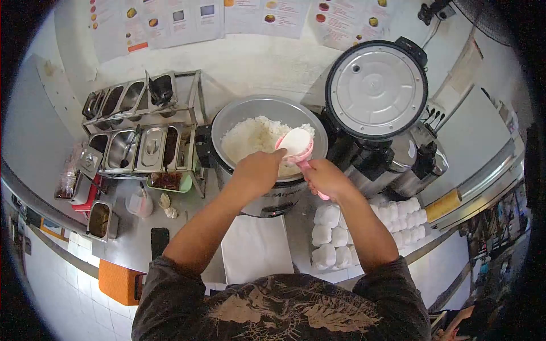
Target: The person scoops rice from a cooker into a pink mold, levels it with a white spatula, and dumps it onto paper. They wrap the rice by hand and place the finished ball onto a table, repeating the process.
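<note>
In front of me stands a large rice cooker (270, 196), its round pot (227, 113) holding white cooked rice (244, 133). My right hand (327, 177) is closed round the handle of a pink scoop (305, 163), held above the rice at the pot's front right. A smooth white oval piece, which looks like the blade of a rice paddle (297, 141), lies over the scoop's bowl. My left hand (260, 175) is closed beside it, the index finger touching its edge. Most of the left fingers are hidden from above.
White wrapped bundles (341, 237) stand in rows at right. White paper sheets (256, 250) lie before the cooker. Metal food containers (151, 149) sit on a rack at left, near a phone (160, 241). The cooker's raised lid (376, 91) stands beside metal dispensers (372, 170).
</note>
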Available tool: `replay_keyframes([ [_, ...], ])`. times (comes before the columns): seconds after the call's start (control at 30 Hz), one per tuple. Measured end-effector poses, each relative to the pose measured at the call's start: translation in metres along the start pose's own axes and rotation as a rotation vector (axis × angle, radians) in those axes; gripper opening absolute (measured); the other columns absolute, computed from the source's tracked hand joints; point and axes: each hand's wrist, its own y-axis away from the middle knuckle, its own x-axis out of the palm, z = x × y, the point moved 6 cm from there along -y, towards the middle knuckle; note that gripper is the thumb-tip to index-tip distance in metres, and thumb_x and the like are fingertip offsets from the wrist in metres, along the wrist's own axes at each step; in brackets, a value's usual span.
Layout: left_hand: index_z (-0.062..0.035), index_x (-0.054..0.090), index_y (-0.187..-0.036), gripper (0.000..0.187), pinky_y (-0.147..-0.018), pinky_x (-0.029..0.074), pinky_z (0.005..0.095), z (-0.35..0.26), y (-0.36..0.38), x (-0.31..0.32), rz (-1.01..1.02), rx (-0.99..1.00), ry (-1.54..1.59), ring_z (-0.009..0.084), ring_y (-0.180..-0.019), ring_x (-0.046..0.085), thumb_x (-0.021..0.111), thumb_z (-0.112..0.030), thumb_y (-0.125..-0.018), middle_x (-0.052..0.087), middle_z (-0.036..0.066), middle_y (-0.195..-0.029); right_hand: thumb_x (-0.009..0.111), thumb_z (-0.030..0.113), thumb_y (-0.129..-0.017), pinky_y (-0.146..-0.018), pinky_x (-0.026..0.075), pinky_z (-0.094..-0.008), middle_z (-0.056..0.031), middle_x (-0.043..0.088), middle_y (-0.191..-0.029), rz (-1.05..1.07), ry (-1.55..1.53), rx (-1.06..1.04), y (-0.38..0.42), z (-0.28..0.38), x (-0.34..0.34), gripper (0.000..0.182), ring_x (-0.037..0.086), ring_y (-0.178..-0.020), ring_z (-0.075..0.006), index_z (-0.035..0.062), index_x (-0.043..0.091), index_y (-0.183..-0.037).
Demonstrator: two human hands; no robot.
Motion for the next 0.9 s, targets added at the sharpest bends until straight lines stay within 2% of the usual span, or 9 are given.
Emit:
replay_keyframes([
  [0.13, -0.0112, 0.061, -0.131, 0.037, -0.08, 0.052, 0.0532, 0.005, -0.026, 0.005, -0.047, 0.035, -0.082, 0.0429, -0.092, 0.068, 0.05, -0.013, -0.096, 0.07, 0.025, -0.101, 0.051, 0.012, -0.097, -0.047, 0.043, -0.0301, -0.0048, 0.055, -0.068, -0.023, 0.149, -0.036, -0.003, -0.007, -0.011, 0.02, 0.052, -0.053, -0.0141, -0.0014, 0.06, -0.084],
  [0.23, -0.0141, 0.063, -0.131, 0.038, -0.087, 0.053, 0.0493, 0.021, -0.037, -0.007, -0.025, -0.063, -0.083, 0.0397, -0.1, 0.067, 0.046, -0.016, -0.096, 0.07, 0.022, -0.107, 0.052, 0.014, -0.098, -0.047, 0.044, -0.0306, -0.005, 0.055, -0.068, -0.008, 0.129, -0.044, -0.001, -0.005, -0.018, 0.024, 0.052, -0.052, -0.0142, -0.0016, 0.06, -0.082],
  [0.33, -0.0137, 0.064, -0.13, 0.036, -0.089, 0.052, 0.0483, 0.018, -0.016, -0.027, -0.117, 0.19, 0.103, 0.0405, -0.102, 0.066, 0.047, -0.019, -0.099, 0.069, 0.023, -0.11, 0.054, 0.02, -0.101, -0.046, 0.044, -0.0298, -0.0042, 0.055, -0.067, 0.045, 0.008, -0.015, -0.006, -0.011, -0.028, 0.029, 0.052, -0.051, -0.0135, -0.0016, 0.061, -0.083],
  [0.37, -0.0126, 0.065, -0.128, 0.034, -0.09, 0.051, 0.0477, 0.013, -0.005, -0.029, -0.041, 0.217, 0.182, 0.0413, -0.101, 0.066, 0.048, -0.021, -0.1, 0.067, 0.025, -0.111, 0.055, 0.021, -0.101, -0.046, 0.043, -0.0296, -0.0041, 0.055, -0.067, 0.07, -0.038, -0.006, -0.012, -0.017, -0.029, 0.03, 0.052, -0.051, -0.0135, -0.0015, 0.061, -0.082],
  [0.47, -0.0122, 0.066, -0.126, 0.033, -0.088, 0.051, 0.048, -0.013, 0.006, -0.02, 0.083, 0.084, 0.05, 0.0412, -0.1, 0.066, 0.048, -0.02, -0.1, 0.068, 0.025, -0.11, 0.055, 0.023, -0.101, -0.045, 0.043, -0.0299, -0.0037, 0.054, -0.065, 0.11, -0.05, -0.016, -0.012, -0.011, -0.023, 0.031, 0.052, -0.051, -0.0135, -0.0009, 0.061, -0.082],
  [0.53, -0.0137, 0.066, -0.127, 0.033, -0.087, 0.052, 0.0488, -0.02, 0.002, -0.013, 0.011, 0.096, 0.047, 0.0421, -0.098, 0.067, 0.049, -0.018, -0.099, 0.069, 0.024, -0.105, 0.054, 0.023, -0.102, -0.045, 0.043, -0.0302, -0.0035, 0.054, -0.064, 0.103, 0.003, -0.028, -0.011, -0.01, -0.016, 0.031, 0.052, -0.05, -0.0135, -0.0005, 0.061, -0.083],
  [0.7, -0.0172, 0.063, -0.13, 0.037, -0.086, 0.053, 0.0505, 0.004, -0.024, 0.006, -0.1, -0.055, -0.165, 0.0418, -0.094, 0.068, 0.049, -0.014, -0.096, 0.071, 0.023, -0.1, 0.052, 0.022, -0.102, -0.045, 0.044, -0.0315, -0.0035, 0.054, -0.064, 0.046, 0.137, -0.076, -0.014, -0.012, -0.011, 0.03, 0.052, -0.05, -0.0136, -0.0001, 0.061, -0.083],
  [0.8, -0.0158, 0.065, -0.128, 0.039, -0.085, 0.054, 0.0498, 0.037, -0.016, 0.015, 0.002, -0.03, -0.251, 0.038, -0.098, 0.068, 0.046, -0.017, -0.094, 0.071, 0.021, -0.103, 0.052, 0.02, -0.1, -0.043, 0.043, -0.0341, -0.0045, 0.056, -0.061, 0.039, 0.184, -0.188, 0.001, -0.006, -0.006, 0.028, 0.052, -0.045, -0.0162, -0.0026, 0.064, -0.089],
  [0.9, -0.0147, 0.065, -0.127, 0.039, -0.084, 0.054, 0.0507, 0.046, -0.018, -0.004, -0.094, -0.079, -0.288, 0.0376, -0.098, 0.069, 0.046, -0.017, -0.093, 0.071, 0.022, -0.104, 0.051, 0.018, -0.101, -0.043, 0.043, -0.0329, -0.0046, 0.057, -0.065, 0.04, -0.059, -0.11, -0.002, -0.016, -0.007, 0.026, 0.053, -0.046, -0.0157, -0.0026, 0.064, -0.091],
])
